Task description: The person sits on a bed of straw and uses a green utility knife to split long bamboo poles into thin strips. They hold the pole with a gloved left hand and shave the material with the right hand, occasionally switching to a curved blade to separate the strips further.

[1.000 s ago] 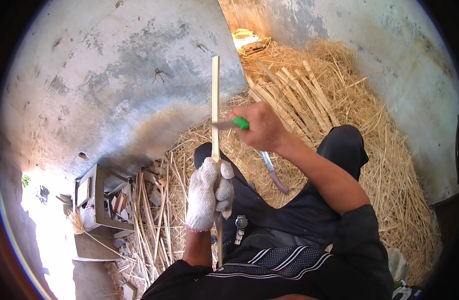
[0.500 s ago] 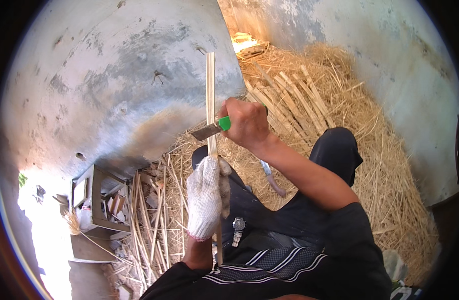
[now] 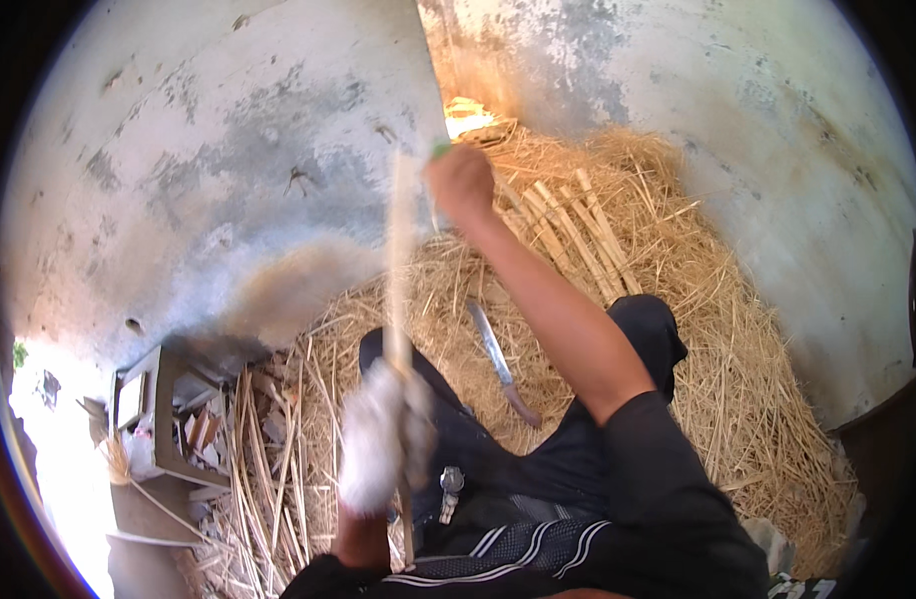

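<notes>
My left hand [image 3: 380, 439], in a white knitted work glove, is closed round a long flat bamboo strip [image 3: 399, 270]. The strip stands nearly upright in the picture, its far part reaching well beyond the glove and its lower end running back toward my body. Beside the strip's far end, my right hand [image 3: 462, 185] is bare and closed on a knife with a green handle [image 3: 440, 151]. Motion smears both hands and the strip, and the knife's blade hardly shows. Between my knees a second, longer knife [image 3: 493, 349] with a brown handle lies on the straw.
Split bamboo pieces [image 3: 583, 235] lie on a heap of loose straw and shavings [image 3: 737, 369] at the right. Left of me are long thin strips [image 3: 268, 449] and a grey frame box [image 3: 164, 419] holding debris. Stained walls [image 3: 278, 130] rise ahead. A wristwatch [image 3: 451, 482] shows near my lap.
My right hand has moved forward with the green-handled knife, from just above the glove to near the strip's far end. My left hand with the strip has shifted slightly left and nearer my body.
</notes>
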`<act>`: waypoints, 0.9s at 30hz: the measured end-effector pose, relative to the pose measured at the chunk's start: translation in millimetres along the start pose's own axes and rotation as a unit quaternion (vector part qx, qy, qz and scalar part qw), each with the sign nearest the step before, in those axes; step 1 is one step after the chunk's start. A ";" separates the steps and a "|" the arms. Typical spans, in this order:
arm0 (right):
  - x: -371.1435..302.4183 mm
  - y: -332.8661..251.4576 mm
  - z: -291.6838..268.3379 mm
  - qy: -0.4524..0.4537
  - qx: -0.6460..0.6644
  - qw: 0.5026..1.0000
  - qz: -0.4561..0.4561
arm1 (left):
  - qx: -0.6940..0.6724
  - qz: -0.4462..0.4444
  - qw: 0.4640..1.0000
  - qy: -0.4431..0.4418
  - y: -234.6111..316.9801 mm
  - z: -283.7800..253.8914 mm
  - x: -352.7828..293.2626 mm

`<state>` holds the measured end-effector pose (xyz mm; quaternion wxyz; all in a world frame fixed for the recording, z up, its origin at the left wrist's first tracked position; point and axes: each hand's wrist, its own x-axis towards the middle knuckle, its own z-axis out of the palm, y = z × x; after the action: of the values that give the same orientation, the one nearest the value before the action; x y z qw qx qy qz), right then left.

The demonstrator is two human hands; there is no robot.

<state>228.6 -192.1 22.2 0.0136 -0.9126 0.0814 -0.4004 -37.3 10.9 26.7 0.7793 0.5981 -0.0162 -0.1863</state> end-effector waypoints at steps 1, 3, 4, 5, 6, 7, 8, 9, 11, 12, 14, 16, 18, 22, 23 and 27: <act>18.6 21.4 -10.9 0.046 0.365 0.887 0.280 | 0.023 -0.045 0.998 -0.026 -10.2 6.6 -4.3; 44.9 74.8 -12.4 0.052 0.260 0.927 0.265 | 0.114 -0.159 0.979 -0.050 -9.1 25.1 -23.1; 40.1 68.6 -31.8 0.051 0.247 0.943 0.218 | 0.062 -0.141 0.988 0.007 -10.4 12.0 -16.4; 33.8 68.8 -50.6 0.012 0.288 0.937 0.196 | -0.001 -0.133 0.990 0.054 -16.4 -4.3 -7.9; 19.9 69.4 -62.7 -0.040 0.326 0.927 0.178 | -0.042 -0.095 0.994 0.033 -16.9 -12.9 -1.0; 7.5 71.1 -68.5 -0.080 0.366 0.912 0.164 | -0.063 -0.068 0.996 -0.003 -20.8 -21.7 11.5; -10.3 70.8 -67.5 -0.105 0.363 0.913 0.151 | -0.039 -0.054 0.998 0.001 -21.0 -20.6 13.0; -23.1 71.6 -70.9 -0.126 0.359 0.914 0.138 | -0.014 -0.037 0.999 0.001 -16.8 -15.8 16.3; -50.2 63.8 -78.4 -0.143 0.378 0.910 0.090 | 0.001 -0.020 1.000 -0.004 -16.6 -11.5 20.5; -58.1 51.7 -85.0 -0.136 0.400 0.905 0.050 | 0.009 -0.010 1.000 -0.007 -17.6 -9.9 21.1; -69.6 35.8 -86.7 -0.102 0.431 0.896 -0.034 | 0.010 -0.004 1.000 0.007 -14.2 -1.2 21.2; -85.2 22.6 -78.4 -0.058 0.457 0.880 -0.112 | 0.025 0.005 0.999 0.028 -11.6 2.3 18.9; -96.0 14.5 -79.6 0.005 0.472 0.867 -0.161 | 0.020 0.003 1.000 0.021 -11.1 -0.1 18.9; -101.0 8.7 -87.1 0.028 0.441 0.890 -0.115 | 0.017 0.007 1.000 0.023 -11.3 2.0 11.9; -99.7 8.0 -86.2 0.031 0.427 0.900 -0.080 | 0.008 -0.003 1.000 0.018 -11.8 1.9 9.6; -84.2 16.7 -84.3 0.053 0.347 0.934 -0.060 | 0.012 -0.020 1.000 0.017 -17.1 1.3 -0.6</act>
<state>108.4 -191.8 16.6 0.3014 -0.8316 -0.1165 -0.4518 -42.9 6.2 11.1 0.7686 0.6105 0.0067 -0.1911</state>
